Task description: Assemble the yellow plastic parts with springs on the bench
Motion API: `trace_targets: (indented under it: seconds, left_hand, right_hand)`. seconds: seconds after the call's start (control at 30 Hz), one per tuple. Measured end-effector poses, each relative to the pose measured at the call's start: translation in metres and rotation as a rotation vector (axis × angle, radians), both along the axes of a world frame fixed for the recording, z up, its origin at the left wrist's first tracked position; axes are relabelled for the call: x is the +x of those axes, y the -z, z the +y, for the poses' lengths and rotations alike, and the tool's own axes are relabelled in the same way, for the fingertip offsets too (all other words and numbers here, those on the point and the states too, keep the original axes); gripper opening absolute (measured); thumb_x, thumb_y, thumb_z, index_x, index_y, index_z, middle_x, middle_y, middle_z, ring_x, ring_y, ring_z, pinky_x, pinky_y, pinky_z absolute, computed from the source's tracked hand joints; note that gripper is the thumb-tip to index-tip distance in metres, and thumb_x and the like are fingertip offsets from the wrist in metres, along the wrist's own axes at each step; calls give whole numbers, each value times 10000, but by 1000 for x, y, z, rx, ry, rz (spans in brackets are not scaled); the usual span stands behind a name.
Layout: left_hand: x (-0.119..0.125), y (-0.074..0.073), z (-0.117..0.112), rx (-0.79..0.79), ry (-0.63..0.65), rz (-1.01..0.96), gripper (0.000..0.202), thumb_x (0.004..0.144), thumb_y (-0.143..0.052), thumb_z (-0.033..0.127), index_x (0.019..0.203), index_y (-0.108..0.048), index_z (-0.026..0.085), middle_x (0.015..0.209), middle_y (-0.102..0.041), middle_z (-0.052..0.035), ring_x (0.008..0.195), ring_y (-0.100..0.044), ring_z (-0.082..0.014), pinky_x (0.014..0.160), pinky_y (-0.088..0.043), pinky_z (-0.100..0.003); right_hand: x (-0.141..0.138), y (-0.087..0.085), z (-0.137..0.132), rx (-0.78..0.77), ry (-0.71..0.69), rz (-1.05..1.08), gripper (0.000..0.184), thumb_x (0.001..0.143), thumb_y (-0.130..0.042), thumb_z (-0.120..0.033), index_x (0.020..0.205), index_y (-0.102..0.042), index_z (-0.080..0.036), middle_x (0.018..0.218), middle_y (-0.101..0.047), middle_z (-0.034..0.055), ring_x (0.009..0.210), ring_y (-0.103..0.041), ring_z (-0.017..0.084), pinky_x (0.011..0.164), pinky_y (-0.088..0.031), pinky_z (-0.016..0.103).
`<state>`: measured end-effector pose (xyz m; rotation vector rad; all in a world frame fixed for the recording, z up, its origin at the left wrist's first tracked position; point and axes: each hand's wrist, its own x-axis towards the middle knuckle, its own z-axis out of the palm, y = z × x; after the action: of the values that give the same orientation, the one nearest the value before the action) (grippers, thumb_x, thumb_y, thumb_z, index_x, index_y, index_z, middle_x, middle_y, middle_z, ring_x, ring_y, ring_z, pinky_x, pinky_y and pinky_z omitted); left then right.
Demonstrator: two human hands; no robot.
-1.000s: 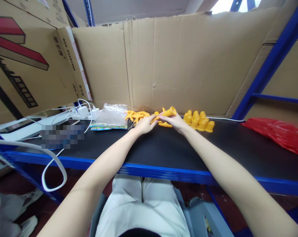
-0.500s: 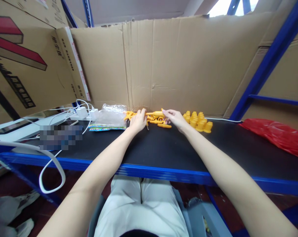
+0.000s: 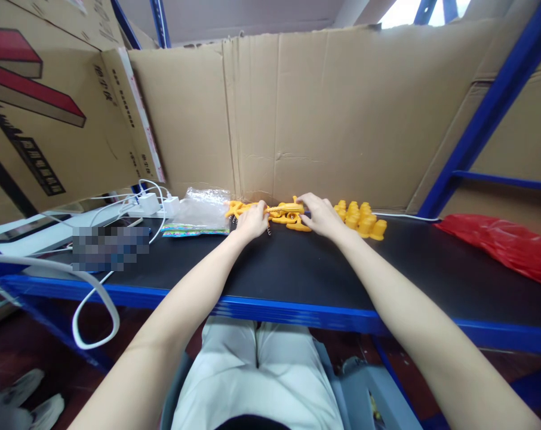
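Observation:
My left hand (image 3: 252, 222) is closed over a long yellow plastic piece (image 3: 286, 208), which points to the right from its fingertips. At the right end of that piece, the thumb and fingers of my right hand (image 3: 322, 216) are spread apart, close to it or touching it. More yellow plastic parts (image 3: 298, 226) lie beneath and beside the hands, some with small metal spirals (image 3: 269, 230) like corkscrews. Several yellow cup-shaped pieces (image 3: 364, 224) stand grouped just right of my right hand. My left fingers hide part of the pile.
A clear plastic bag (image 3: 201, 209) lies left of the parts on the black shelf (image 3: 297, 269). Further left are white chargers (image 3: 149, 204) and cables. A red plastic bag (image 3: 498, 245) lies at right. Cardboard (image 3: 342, 113) walls the back; a blue edge (image 3: 297, 313) runs in front.
My right hand has opened from a pinch near the upright tip to a wider spread around the long piece's right end. My left hand stays almost in place.

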<state>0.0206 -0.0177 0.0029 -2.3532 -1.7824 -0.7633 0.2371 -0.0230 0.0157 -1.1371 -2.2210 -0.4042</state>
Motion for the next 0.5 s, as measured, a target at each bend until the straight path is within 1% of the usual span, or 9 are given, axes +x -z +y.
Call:
trace_targets:
  seconds: [0.13, 0.27, 0.37, 0.43, 0.5]
  left_hand:
    - [-1, 0, 1, -10, -22, -1, 252, 911, -396, 306, 1118, -489, 199, 1128, -630, -115, 1051, -588, -251, 859, -444, -373]
    - [-4, 1, 2, -2, -51, -14, 255, 917, -388, 329, 1110, -494, 199, 1099, -636, -109, 1027, -592, -240, 848, -441, -360]
    - [-6, 2, 4, 34, -53, -16, 268, 928, -365, 348, 1098, -516, 206, 1085, -625, -97, 1012, -587, -231, 835, -442, -348]
    - [-7, 4, 7, 83, -57, -13, 276, 926, -372, 350, 1085, -546, 206, 1089, -598, -99, 1021, -574, -231, 841, -438, -344]
    - [-9, 5, 10, 150, -67, -13, 281, 917, -395, 352, 1042, -590, 193, 1089, -568, -108, 1027, -560, -236, 863, -428, -350]
  right_hand:
    - [0, -3, -3, 37, 174, -71, 286, 768, -503, -157, 1054, -517, -175, 1074, -601, 121, 1000, -538, 279, 805, -365, 394]
    - [6, -4, -4, 21, 356, -8, 278, 760, -513, -176, 1037, -526, -154, 1029, -602, 125, 986, -533, 285, 790, -363, 390]
    - [13, -7, -3, -5, 476, 45, 237, 775, -542, -247, 990, -562, -148, 1034, -599, 135, 998, -533, 290, 790, -376, 392]
    - [19, -12, -2, -46, 556, 82, 246, 781, -565, -323, 951, -595, -148, 1072, -595, 148, 1023, -532, 300, 797, -390, 396]
    - [27, -18, -1, -156, 637, 127, 274, 769, -586, -377, 925, -623, -156, 1061, -613, 146, 1007, -556, 298, 784, -409, 385]
